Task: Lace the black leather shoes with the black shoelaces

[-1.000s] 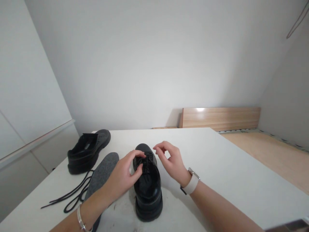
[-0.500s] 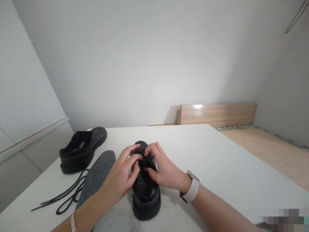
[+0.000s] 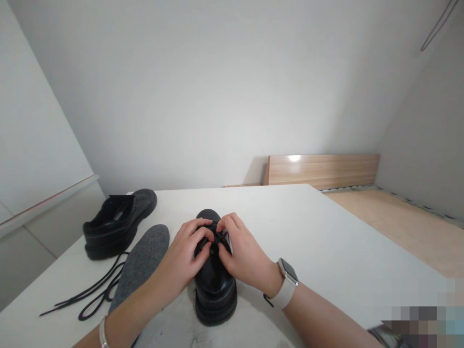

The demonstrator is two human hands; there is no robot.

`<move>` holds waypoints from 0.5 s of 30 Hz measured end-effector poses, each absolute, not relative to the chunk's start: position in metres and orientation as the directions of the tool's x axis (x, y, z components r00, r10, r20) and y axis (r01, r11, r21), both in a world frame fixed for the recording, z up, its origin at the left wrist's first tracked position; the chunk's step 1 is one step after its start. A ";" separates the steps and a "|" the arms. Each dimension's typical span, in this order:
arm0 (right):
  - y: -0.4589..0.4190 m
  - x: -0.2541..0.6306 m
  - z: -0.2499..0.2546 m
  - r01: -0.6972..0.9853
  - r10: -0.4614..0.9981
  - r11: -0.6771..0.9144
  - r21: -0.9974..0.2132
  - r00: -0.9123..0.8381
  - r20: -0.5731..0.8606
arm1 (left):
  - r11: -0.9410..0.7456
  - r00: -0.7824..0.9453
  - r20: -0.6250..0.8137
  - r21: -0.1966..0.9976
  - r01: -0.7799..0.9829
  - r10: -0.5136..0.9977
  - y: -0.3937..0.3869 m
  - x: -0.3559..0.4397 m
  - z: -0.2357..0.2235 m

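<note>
A black shoe (image 3: 214,285) stands on the white table (image 3: 326,241) with its heel toward me and its toe pointing away. My left hand (image 3: 183,261) and my right hand (image 3: 242,253) meet over its laces. Both hands have their fingers pinched on the black laces (image 3: 216,237) at the shoe's throat. My right wrist wears a watch with a pale strap (image 3: 284,285), and a thin bracelet (image 3: 102,331) sits on my left wrist.
A second black shoe (image 3: 116,222) lies at the back left of the table. A grey insole (image 3: 143,261) lies flat between the shoes, with a loose black lace (image 3: 90,292) beside it. A wooden board (image 3: 322,169) leans against the far wall.
My right hand has come down from beside the shoe onto its laces, joining my left hand. The view has shifted slightly, so the objects sit further left.
</note>
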State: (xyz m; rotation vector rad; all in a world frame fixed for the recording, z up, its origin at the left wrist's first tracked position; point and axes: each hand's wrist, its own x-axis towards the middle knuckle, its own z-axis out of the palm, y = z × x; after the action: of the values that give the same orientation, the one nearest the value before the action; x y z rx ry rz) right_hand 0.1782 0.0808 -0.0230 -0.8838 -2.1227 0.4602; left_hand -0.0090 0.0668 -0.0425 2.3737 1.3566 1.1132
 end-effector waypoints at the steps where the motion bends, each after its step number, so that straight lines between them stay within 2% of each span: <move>1: 0.081 0.179 -0.023 0.443 0.709 0.705 -0.554 -0.457 0.537 | -0.568 0.293 0.518 0.517 0.640 0.803 0.067 -0.009 -0.043; 8: 0.081 0.181 -0.025 0.403 0.530 0.839 -0.367 -0.448 0.720 | -0.579 0.259 0.538 0.594 0.558 0.802 0.065 -0.011 -0.050; 11: 0.082 0.180 -0.029 0.352 0.533 0.839 -0.416 -0.373 0.759 | -0.576 0.275 0.522 0.596 0.559 0.807 0.063 -0.013 -0.050; 15: 0.080 0.177 -0.032 0.201 0.539 0.841 -0.502 -0.243 0.806 | -0.562 0.265 0.511 0.607 0.562 0.818 0.062 -0.012 -0.047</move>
State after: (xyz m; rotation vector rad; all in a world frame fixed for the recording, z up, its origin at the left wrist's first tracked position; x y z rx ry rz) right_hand 0.1765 0.0799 -0.0323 -0.5619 -1.8197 0.3508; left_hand -0.0123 0.0622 -0.0467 2.2372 1.2670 1.1886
